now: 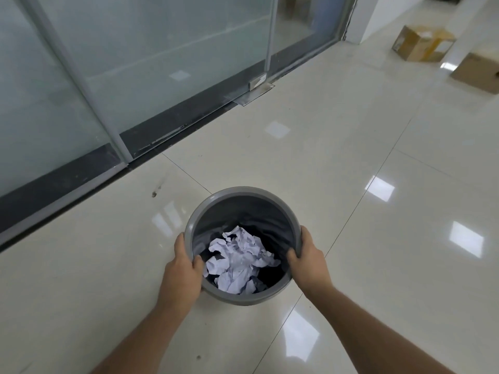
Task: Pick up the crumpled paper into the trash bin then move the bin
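A round grey trash bin (237,194) with a dark liner is low in the middle of the view, over the tiled floor. Crumpled white paper (239,261) lies inside it, filling the bottom. My left hand (183,268) grips the bin's left rim, thumb inside and fingers outside. My right hand (310,259) grips the right rim the same way. Both forearms reach in from the bottom edge. Whether the bin rests on the floor or is lifted, I cannot tell.
A frosted glass wall and door (151,58) with a dark base strip runs along the left and back. Two cardboard boxes (421,44) stand at the far right by a white pillar (370,17). Glossy cream floor tiles (351,157) stretch ahead and to the right.
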Available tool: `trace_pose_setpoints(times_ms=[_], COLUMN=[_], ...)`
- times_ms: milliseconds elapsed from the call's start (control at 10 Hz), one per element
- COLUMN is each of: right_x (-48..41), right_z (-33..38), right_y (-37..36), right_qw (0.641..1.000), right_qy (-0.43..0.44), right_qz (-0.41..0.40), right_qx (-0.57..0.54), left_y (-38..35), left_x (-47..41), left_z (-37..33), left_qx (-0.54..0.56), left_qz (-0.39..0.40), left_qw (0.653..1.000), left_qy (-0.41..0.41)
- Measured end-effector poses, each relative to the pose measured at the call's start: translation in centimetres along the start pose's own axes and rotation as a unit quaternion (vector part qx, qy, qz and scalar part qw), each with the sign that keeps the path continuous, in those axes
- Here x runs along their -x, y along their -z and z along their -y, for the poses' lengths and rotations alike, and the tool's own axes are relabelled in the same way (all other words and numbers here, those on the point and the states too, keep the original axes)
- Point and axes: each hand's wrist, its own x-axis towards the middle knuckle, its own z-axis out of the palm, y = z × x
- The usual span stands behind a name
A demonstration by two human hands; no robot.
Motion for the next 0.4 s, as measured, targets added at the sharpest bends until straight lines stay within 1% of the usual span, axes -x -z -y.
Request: trace_pose_setpoints(times_ms=[200, 300, 400], right_x=[-0.3, -0.7, 1.1], right_z=[-0.4, 0.0, 0.3], right_y=[-0.6, -0.2, 1.3], right_qw=[1.0, 1.0, 0.998], right_qy=[-0.003, 0.007, -0.005], right_qz=[-0.006, 0.005, 0.007], right_qx=[-0.001, 0.016, 0.069], left_y=[-0.5, -0.1, 2.0], left_x=[-0.1, -0.5, 0.8], left_z=[0.6, 0.6, 0.8], left_qx=[0.006, -0.003, -0.053], left_qz=[0.0, 0.024, 0.04], left_qw=[1.0, 1.0, 0.997], left_qy=[-0.004, -0.001, 0.046])
